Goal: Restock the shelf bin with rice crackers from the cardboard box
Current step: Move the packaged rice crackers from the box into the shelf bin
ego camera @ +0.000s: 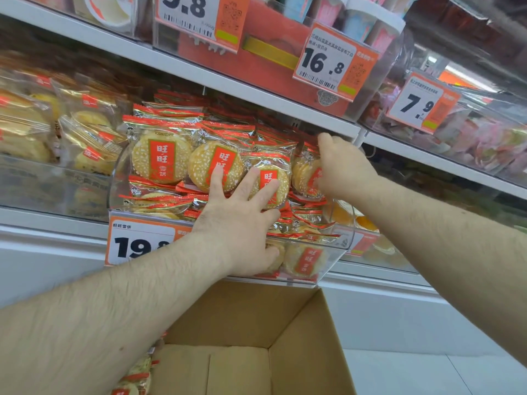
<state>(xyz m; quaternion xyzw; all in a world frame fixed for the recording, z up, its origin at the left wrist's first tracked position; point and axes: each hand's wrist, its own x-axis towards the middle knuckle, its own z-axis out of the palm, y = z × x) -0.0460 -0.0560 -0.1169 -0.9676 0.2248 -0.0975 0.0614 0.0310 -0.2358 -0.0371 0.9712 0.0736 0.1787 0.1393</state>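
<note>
A clear plastic shelf bin (340,240) is heaped with red-and-clear packets of round rice crackers (161,158). My left hand (239,220) lies spread on the front of the heap, straight fingers pressing two packets. My right hand (342,166) reaches into the bin's right side, its fingers curled round a packet (303,173) standing on edge there. Below the bin stands the open cardboard box (302,337). A few packets (137,372) show at its left, partly hidden by my left forearm.
A white shelf edge (256,92) runs just above the heap, with price tags reading 16.8 (328,64) and 7.9 (419,104). The bin's own tag (137,243) reads 19. A neighbouring bin (57,132) of yellow-wrapped cakes sits at left.
</note>
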